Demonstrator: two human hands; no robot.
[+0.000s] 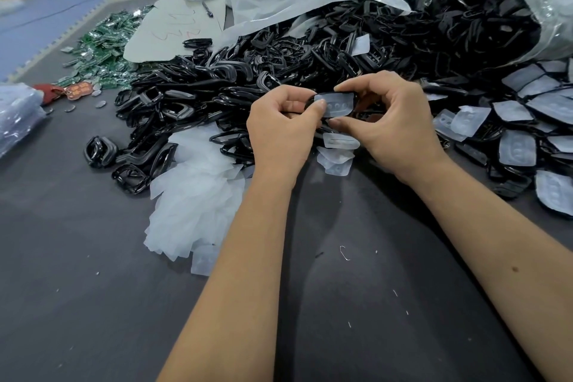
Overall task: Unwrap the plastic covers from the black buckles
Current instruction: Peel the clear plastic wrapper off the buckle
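Above the middle of the dark grey desk, the left hand and right hand both pinch one glossy black plastic buckle, thumbs on its translucent film cover, seemingly steadying it for peeling.

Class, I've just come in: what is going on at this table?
A person holds one black buckle up in both hands, the left hand and right hand pinching it with its plastic cover still on. Peeled covers lie in a heap at the left, bare buckles are piled behind, and covered ones wait at the right.
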